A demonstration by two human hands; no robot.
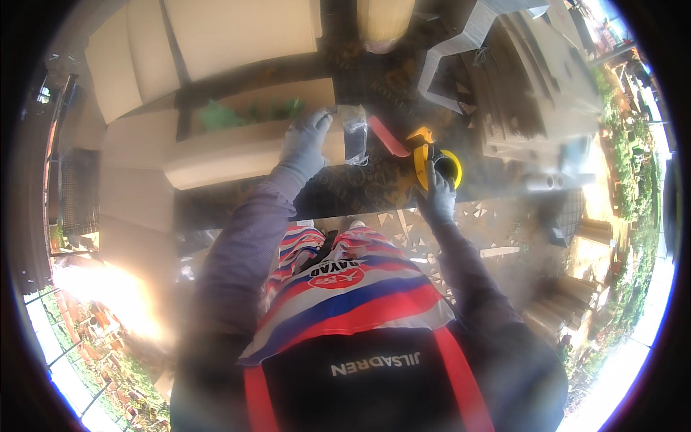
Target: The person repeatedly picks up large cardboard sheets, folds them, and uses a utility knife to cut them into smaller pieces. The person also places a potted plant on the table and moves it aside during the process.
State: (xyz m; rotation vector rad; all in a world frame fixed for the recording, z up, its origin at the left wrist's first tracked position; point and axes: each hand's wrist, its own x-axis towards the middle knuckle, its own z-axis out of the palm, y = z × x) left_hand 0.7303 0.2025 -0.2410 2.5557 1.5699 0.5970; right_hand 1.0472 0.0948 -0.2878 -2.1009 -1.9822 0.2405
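Note:
A long cardboard box (237, 147) lies open on the dark table, with blurred green leafy material (248, 111) inside. My left hand (308, 144), in a pale glove, grips the box near its right end. Shiny tape (355, 135) covers that end. To the right, my gloved right hand (439, 194) holds a yellow tape dispenser (423, 162) with a round roll in it. The dispenser is apart from the box. A flat red strip (389, 137) lies between the box and the dispenser; I cannot tell its kind.
Large cardboard sheets (245, 36) stand at the far left. Stacked flat cardboard (533, 93) fills the right side, beside a bent grey strip (439, 57). A pale cylindrical roll (385, 25) is at the back. Scraps (403, 223) litter the floor beyond the table's near edge (374, 210).

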